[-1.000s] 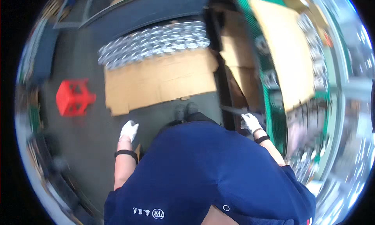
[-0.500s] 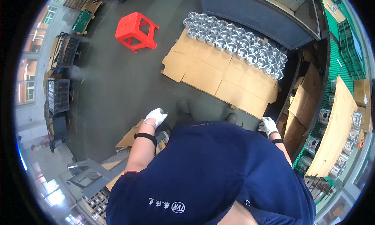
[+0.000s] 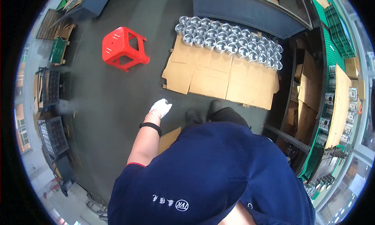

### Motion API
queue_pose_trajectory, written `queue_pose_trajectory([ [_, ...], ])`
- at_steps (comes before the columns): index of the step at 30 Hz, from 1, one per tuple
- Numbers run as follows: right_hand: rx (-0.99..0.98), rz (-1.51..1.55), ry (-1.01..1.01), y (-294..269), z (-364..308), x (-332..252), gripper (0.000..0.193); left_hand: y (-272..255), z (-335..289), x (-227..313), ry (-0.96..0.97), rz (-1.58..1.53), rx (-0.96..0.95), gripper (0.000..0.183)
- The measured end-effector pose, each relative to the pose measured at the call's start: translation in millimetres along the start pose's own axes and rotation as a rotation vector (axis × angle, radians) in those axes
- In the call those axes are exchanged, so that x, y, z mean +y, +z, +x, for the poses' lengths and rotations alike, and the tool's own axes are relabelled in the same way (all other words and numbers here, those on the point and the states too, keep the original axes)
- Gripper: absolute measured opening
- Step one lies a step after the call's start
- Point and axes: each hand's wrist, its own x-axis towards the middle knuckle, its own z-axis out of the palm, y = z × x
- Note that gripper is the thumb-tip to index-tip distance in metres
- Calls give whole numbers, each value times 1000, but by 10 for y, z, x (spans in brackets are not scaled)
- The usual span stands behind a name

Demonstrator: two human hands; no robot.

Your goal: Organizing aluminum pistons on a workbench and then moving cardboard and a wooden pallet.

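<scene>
Done: I see shiny metal cylinders (image 3: 230, 39) rowed along flattened brown cardboard sheets (image 3: 222, 78).
Left: nearer cardboard bare.
Hands: white-gloved left hand (image 3: 160, 107) loosely curled, empty; right hidden.

One red stool (image 3: 124, 48), one gloved hand (image 3: 160, 107), two shoes (image 3: 193, 115)

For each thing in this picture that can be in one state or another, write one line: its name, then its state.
left hand: gloved in white, empty, hanging over the dark floor
right hand: out of view
red plastic stool: upright, nobody on it
shiny metal cylinders: standing upright in packed rows
cardboard sheets: laid flat on the floor, mostly bare
</scene>
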Motion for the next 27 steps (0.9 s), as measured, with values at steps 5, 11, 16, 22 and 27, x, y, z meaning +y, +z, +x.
queue_pose_trajectory([
  [5,-94,193,146,-610,571,-610,38,-336,70,-108,-65,141,-7,49],
  [11,343,687,230,-2129,1475,-1551,40,-1060,40,-614,-78,281,-95,45],
  [16,248,1494,416,-2813,1766,-2504,41,-1726,802,-871,-101,343,-85,47],
  [22,422,1604,697,-2326,1231,-3773,36,-2574,1759,-966,179,548,-145,48],
  [27,115,1883,903,-1342,692,-4668,37,-3280,2221,-815,330,453,-64,43],
])
